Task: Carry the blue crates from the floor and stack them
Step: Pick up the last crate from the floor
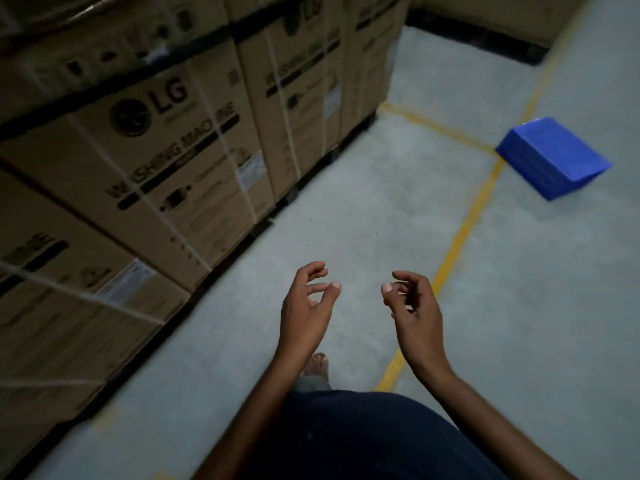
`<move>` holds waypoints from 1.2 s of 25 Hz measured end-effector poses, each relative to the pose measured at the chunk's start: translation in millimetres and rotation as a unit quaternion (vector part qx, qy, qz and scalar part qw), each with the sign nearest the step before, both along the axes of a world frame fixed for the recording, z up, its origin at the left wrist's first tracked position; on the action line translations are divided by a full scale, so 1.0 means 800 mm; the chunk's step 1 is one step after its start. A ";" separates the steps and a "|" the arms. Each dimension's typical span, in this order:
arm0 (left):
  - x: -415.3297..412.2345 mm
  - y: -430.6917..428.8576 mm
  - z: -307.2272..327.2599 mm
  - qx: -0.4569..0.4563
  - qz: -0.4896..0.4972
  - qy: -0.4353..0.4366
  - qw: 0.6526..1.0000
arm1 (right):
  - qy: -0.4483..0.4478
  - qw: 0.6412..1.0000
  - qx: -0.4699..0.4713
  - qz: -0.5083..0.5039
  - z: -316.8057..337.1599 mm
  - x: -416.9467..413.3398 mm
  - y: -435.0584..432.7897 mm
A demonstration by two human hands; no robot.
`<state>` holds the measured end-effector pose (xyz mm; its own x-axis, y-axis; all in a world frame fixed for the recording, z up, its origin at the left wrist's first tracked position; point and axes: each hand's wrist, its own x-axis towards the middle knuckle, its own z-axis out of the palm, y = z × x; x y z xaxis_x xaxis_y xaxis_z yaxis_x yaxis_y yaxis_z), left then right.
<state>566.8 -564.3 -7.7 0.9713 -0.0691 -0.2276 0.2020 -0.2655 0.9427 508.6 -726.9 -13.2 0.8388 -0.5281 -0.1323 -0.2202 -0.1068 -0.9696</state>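
Hands, left (pixel 306 306), right (pixel 414 306) — empty, blue crates (pixel 554 157) well apart

On my left it's boxes (pixel 166 140) stacked on each other, running all the way up the aisle. Crates (pixel 554 157) sit on the floor (pixel 346 220) ahead to the right, just over the line (pixel 464 230). My left hand (pixel 304 306) and right hand (pixel 412 306) are out front, side by side, apart, foot (pixel 317 365) below between them.

The person wears a dark navy top (pixel 363 441), a greyish trouser leg (pixel 311 384) and a brown open-toed sandal (pixel 317 363); the left hand (pixel 304 306), right hand (pixel 414 306) and forearms are bare.
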 end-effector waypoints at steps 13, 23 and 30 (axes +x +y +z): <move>0.233 -0.270 -0.021 0.059 -0.250 -0.097 0.962 | -0.008 0.967 -0.025 -0.253 0.001 0.147 -0.219; 0.376 -0.583 0.005 0.038 -0.279 -0.113 0.953 | 0.001 0.953 -0.058 -0.296 0.020 0.268 -0.529; 0.485 -0.733 -0.014 0.039 -0.307 -0.098 0.946 | 0.029 0.944 -0.104 -0.312 -0.021 0.374 -0.659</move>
<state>954.5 -1150.6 -18.8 0.7770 -0.6249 -0.0753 -0.1894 -0.3462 0.9189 807.8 -1254.0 -30.1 0.3503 -0.9366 -0.0078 -0.3552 -0.1252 -0.9264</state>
